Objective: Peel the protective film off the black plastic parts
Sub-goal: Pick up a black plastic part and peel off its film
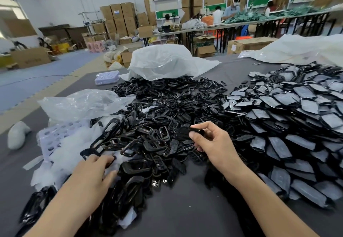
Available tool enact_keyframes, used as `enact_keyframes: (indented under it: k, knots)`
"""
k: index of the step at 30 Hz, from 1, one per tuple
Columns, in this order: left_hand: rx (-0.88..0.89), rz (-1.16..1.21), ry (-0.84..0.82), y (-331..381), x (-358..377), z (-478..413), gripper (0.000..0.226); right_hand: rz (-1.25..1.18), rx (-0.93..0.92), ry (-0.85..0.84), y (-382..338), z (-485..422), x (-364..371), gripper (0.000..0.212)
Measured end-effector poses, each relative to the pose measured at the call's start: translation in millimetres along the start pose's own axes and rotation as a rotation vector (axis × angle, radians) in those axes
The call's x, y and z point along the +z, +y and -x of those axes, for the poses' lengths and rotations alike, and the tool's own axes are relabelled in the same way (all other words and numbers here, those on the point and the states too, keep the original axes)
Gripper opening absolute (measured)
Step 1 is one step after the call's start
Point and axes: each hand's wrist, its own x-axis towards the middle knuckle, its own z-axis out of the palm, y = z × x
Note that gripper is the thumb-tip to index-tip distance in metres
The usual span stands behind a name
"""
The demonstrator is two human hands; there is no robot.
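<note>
Factory floor: stacked cartons (118, 16), worktables (241, 24)

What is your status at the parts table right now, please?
Right hand pinches one black part over the pile. Left hand rests flat on the pile. Nothing in the way.

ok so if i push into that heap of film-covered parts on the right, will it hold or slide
The heap of film-covered parts would probably slide, not hold: the pieces lie loosely overlapped and their film looks glossy. The right hand pinches a black part with fingertips alone, so single pieces are likely light and stiff.
</note>
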Motion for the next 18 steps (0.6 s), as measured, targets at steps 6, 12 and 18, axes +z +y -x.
enact_keyframes:
  k: [6,12,18]
  knots:
    - [0.060,0.190,0.249,30.6,17.0,-8.5,0.010,0.010,0.009,0.017,-3.0,2.1,-0.3,0.021]
    - [0.102,0.345,0.362,36.5,14.1,-15.8,0.018,-0.003,-0.006,0.026,-4.2,1.9,-3.0,0.016]
    - [0.074,0.172,0.152,23.8,10.0,-0.1,0.017,-0.025,0.018,0.010,-1.1,0.7,-2.2,0.022]
